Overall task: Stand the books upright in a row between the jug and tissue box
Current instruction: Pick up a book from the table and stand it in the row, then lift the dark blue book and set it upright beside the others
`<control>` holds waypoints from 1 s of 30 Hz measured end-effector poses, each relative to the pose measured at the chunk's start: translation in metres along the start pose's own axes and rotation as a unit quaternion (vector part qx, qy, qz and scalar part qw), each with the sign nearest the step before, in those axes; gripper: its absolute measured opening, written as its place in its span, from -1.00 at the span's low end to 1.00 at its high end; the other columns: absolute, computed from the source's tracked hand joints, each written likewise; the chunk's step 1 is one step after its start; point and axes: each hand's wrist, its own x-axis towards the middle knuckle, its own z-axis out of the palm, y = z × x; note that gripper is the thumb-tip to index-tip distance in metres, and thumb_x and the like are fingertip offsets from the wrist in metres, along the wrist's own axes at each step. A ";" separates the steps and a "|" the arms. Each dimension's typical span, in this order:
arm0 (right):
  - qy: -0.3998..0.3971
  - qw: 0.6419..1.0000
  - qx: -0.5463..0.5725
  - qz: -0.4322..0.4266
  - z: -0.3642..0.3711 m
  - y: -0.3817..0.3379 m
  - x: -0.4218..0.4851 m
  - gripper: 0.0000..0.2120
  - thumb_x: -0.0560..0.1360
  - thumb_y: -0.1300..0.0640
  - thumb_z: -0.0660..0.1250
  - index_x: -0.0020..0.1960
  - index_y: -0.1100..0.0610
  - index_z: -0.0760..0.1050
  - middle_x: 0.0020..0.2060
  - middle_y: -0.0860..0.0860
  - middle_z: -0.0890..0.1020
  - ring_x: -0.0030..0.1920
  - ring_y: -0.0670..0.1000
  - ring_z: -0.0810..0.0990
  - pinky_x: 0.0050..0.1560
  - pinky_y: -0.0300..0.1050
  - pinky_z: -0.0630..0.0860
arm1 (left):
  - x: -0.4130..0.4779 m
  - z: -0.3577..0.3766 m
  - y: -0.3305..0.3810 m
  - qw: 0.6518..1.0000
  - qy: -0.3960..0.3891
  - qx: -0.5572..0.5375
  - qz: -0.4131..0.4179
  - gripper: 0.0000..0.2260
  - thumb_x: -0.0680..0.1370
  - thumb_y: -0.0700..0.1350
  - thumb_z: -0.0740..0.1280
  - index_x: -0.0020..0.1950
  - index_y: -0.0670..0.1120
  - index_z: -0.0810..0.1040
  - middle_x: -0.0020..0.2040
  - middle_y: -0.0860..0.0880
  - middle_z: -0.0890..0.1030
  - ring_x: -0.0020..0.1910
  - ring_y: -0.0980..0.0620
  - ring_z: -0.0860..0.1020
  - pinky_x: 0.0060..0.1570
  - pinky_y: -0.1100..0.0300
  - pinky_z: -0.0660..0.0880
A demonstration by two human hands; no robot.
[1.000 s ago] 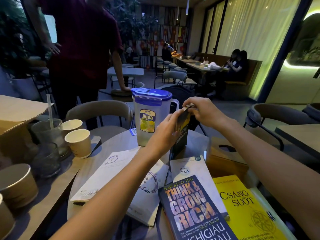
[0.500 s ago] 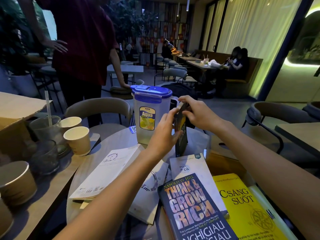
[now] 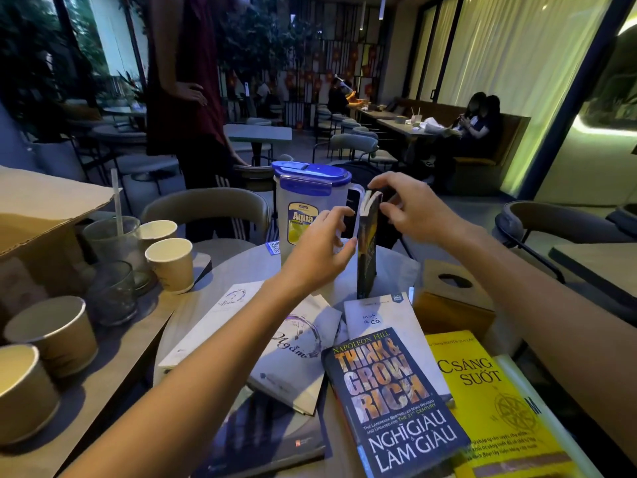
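A dark paperback (image 3: pixel 366 251) stands upright on the round table (image 3: pixel 393 267), just right of the clear jug with a blue lid (image 3: pixel 303 205) and left of the wooden tissue box (image 3: pixel 448 298). My left hand (image 3: pixel 319 248) is curved beside the book's left face, fingertip and thumb touching it. My right hand (image 3: pixel 412 210) arches over the book's top, its forefinger and thumb pinching the top edge. Several other books lie flat nearer me: Think & Grow Rich (image 3: pixel 393 401), a yellow book (image 3: pixel 496 405), a white book (image 3: pixel 375 319) and an open white one (image 3: pixel 296 353).
Paper cups (image 3: pixel 170 263), glasses (image 3: pixel 110 291) and a cardboard box (image 3: pixel 38 215) crowd the side table at left. A grey chair (image 3: pixel 206 208) stands behind the round table, with a standing person (image 3: pixel 193 98) beyond it. Another chair (image 3: pixel 558 222) is at right.
The dark book has gone from tilted to upright on the table beside the jug. My left hand's grip on it has loosened to a touch; my right hand has risen to its top edge.
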 end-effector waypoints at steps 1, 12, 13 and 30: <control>-0.001 1.000 -0.008 -0.008 -0.004 -0.005 -0.005 -0.69 0.57 0.32 0.33 0.30 0.16 0.49 0.15 0.07 0.58 -0.02 -0.01 0.58 -0.01 -0.19 0.53 | -0.004 -0.004 0.001 1.000 -0.012 0.003 -0.002 -0.65 0.59 -0.05 0.35 0.37 -0.03 0.42 0.09 -0.02 0.52 -0.02 0.05 0.57 -0.03 0.08 0.62; -0.242 0.968 -0.058 0.014 0.028 -0.029 -0.097 -0.81 0.57 -0.05 0.39 0.14 -0.01 0.56 -0.01 -0.10 0.65 -0.06 -0.09 0.62 -0.04 -0.14 0.60 | -0.066 -0.013 -0.004 0.962 -0.261 0.069 -0.031 -0.76 0.62 0.08 0.30 0.18 -0.01 0.59 0.02 0.01 0.67 -0.04 0.09 0.62 0.02 0.02 0.62; -0.277 0.958 -0.072 0.026 0.034 -0.030 -0.103 -0.75 0.56 -0.09 0.39 0.18 -0.01 0.55 0.03 -0.10 0.65 -0.02 -0.08 0.62 0.00 -0.14 0.59 | -0.071 -0.011 -0.004 0.953 -0.291 0.074 -0.038 -0.74 0.61 0.11 0.29 0.19 -0.01 0.58 0.04 0.00 0.67 -0.03 0.09 0.62 0.02 0.02 0.62; -0.369 0.925 -0.014 0.090 0.048 -0.026 -0.119 -0.69 0.57 -0.17 0.35 0.19 0.01 0.53 0.05 -0.09 0.60 0.07 -0.07 0.57 0.00 -0.20 0.49 | -0.088 -0.004 0.003 0.906 -0.406 -0.003 -0.120 -0.62 0.56 0.19 0.35 0.17 -0.08 0.63 0.06 -0.02 0.68 0.03 0.00 0.62 0.09 0.03 0.56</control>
